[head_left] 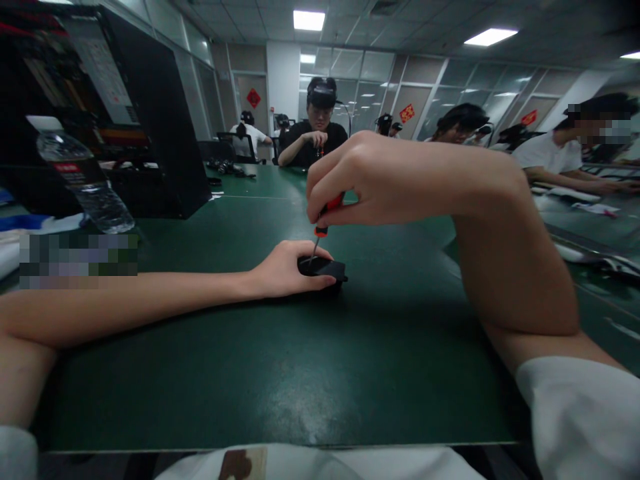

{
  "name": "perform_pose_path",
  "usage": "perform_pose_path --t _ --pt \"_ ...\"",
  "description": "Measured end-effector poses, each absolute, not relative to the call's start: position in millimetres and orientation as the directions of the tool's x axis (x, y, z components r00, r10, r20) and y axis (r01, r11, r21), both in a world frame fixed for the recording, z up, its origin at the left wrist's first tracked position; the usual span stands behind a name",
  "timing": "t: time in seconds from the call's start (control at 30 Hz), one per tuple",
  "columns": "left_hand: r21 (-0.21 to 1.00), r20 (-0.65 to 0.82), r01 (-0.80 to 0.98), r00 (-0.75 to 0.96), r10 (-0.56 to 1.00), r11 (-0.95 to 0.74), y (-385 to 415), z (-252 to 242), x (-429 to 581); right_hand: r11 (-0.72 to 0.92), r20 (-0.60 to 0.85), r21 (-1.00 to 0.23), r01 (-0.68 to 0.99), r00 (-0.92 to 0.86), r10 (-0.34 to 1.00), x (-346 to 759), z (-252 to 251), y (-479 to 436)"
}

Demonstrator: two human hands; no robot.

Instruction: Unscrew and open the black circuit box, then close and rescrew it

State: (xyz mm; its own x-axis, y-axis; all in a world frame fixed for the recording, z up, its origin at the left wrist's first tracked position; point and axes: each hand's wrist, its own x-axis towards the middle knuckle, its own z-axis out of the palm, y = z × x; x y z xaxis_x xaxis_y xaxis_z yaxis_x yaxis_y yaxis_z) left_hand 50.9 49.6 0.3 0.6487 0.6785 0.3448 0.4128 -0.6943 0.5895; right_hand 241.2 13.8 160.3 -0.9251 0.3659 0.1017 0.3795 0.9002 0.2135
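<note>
My right hand [345, 177] is closed around the red and black handle of a screwdriver [321, 231], with the wrist bent high above the table. The screwdriver's thin metal shaft slants down, and its tip meets a small black plastic casing [325, 268]. On the green tabletop, my left hand [285, 270] grips that casing from the left, thumb on the near side and fingers along the far side. The exact kind of casing cannot be made out, and its far edge is partly behind my fingers.
A clear water bottle [83, 173] with a white cap stands at the left, beside an open black computer case [150, 113]. Across the green table [280, 373] sits a person in black [295, 143]. Other people work at the right, near scattered pale items [595, 208].
</note>
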Motion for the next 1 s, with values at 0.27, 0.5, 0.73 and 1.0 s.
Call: perform_pose_path --t 0.27,0.5,0.73,1.0 --pt "0.56 0.372 0.365 0.691 0.62 -0.743 49 2 52 0.845 0.073 0.145 0.515 -0.857 0.51 264 167 29" --pt "0.548 0.386 0.36 0.693 0.61 -0.755 49 1 50 0.807 0.04 0.116 0.579 -0.814 0.579 269 167 36" --pt "0.541 0.386 0.369 0.689 0.613 -0.756 49 1 52 0.814 0.066 0.165 0.557 -0.83 0.554 266 166 36" --pt "0.54 0.394 0.376 0.678 0.621 -0.753 49 1 52 0.755 0.055 0.132 0.642 -0.765 0.642 266 165 46"
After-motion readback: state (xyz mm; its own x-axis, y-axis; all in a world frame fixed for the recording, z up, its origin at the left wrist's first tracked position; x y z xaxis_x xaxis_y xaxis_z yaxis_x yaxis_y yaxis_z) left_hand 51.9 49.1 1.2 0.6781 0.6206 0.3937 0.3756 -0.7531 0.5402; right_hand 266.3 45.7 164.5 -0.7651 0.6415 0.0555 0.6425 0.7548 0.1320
